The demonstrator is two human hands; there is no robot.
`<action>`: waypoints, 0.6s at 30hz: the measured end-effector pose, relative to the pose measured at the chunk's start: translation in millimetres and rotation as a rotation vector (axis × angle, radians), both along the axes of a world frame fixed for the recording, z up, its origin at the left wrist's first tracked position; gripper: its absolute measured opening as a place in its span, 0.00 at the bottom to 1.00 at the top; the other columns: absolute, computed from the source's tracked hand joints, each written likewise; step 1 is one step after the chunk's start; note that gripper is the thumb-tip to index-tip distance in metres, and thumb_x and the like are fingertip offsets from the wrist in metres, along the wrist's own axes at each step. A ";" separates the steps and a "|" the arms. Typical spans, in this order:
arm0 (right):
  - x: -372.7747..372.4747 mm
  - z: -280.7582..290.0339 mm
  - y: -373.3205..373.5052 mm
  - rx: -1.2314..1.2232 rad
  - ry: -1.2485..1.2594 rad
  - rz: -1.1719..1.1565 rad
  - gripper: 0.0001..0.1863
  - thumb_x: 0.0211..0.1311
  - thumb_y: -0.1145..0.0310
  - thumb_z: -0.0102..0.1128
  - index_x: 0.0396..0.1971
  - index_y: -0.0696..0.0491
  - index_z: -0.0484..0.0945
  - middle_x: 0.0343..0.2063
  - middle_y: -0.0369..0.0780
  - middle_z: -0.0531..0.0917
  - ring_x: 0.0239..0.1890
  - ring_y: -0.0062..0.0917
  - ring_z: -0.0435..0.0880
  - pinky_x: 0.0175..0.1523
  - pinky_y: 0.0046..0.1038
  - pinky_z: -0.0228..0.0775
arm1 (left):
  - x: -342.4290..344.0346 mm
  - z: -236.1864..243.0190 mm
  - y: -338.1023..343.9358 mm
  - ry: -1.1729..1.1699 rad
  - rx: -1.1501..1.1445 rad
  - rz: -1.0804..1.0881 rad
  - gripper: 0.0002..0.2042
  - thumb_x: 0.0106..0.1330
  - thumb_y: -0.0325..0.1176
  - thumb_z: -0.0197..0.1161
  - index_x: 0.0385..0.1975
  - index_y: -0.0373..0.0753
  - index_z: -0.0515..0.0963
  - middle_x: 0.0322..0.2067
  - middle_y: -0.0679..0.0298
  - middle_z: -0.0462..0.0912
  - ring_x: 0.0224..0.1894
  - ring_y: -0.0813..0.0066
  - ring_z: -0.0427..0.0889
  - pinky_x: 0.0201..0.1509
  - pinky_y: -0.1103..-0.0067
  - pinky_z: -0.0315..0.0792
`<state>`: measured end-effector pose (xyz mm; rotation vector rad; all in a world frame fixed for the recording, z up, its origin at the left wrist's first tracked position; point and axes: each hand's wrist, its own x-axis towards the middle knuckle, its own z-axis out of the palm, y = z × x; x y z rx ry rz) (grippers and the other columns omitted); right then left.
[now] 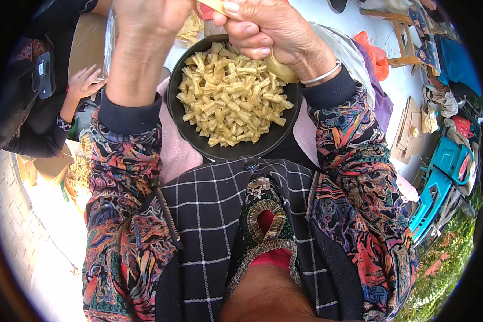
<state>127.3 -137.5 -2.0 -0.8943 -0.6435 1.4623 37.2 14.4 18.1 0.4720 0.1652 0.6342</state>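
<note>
A: Please, what does the right hand point(268, 29) hold?

B: It holds a soft yellowish strip point(214, 4). The grip is closed: the thumb presses the strip near its tip, and the other fingers are curled in toward the palm. The strip goes from there toward the upper edge of the view.

A: And below this palm?

B: A pale yellow end point(280, 68) hangs out, close to the wrist with the silver-coloured bracelet point(323, 75). Whether it is the same strip, I cannot tell.

A: How is the left hand point(153, 19)?

B: It is raised at the upper edge, to the left of the right hand. Its fingers are cut off by the edge, so I cannot tell how its grip is or what it holds.

A: Where are the other pieces?

B: Many short yellowish knots point(233, 102), with flared ends, lie heaped in a round black pan point(287, 115). The strip is above the far side of this pan, and the right hand covers a part of the rim.

A: What is around the pan?

B: Pink cloth point(177, 145) shows at its left and right sides, and a black-and-white checked garment point(204, 225) is at its near side. Farther to the left I see another person's hand point(85, 81); to the right, an orange-red plastic bag point(371, 55).
</note>
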 end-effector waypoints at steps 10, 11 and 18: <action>-3.0 -1.5 3.4 0.262 -1.076 -0.567 0.07 0.63 0.72 0.55 0.27 0.58 0.73 0.19 0.32 0.74 0.20 0.17 0.68 0.25 0.20 0.60 | 1.7 -36.6 -40.0 0.147 1.244 0.265 0.18 0.73 0.37 0.44 0.51 0.30 0.74 0.45 0.61 0.78 0.44 0.76 0.77 0.50 0.82 0.70; -1.8 -4.9 5.1 0.309 -1.198 -0.627 0.07 0.63 0.72 0.54 0.27 0.59 0.73 0.19 0.33 0.75 0.21 0.17 0.69 0.26 0.22 0.62 | 2.0 -34.1 -47.5 0.184 1.127 0.163 0.17 0.73 0.35 0.44 0.51 0.30 0.74 0.46 0.61 0.78 0.45 0.76 0.77 0.51 0.82 0.70; 8.2 -23.2 -3.2 0.036 -0.651 -0.526 0.13 0.67 0.69 0.46 0.29 0.58 0.77 0.20 0.35 0.77 0.22 0.15 0.73 0.26 0.19 0.62 | -3.1 -8.6 -38.3 0.582 0.988 -0.270 0.06 0.53 0.24 0.58 0.31 0.32 0.77 0.30 0.68 0.78 0.29 0.84 0.75 0.30 0.83 0.69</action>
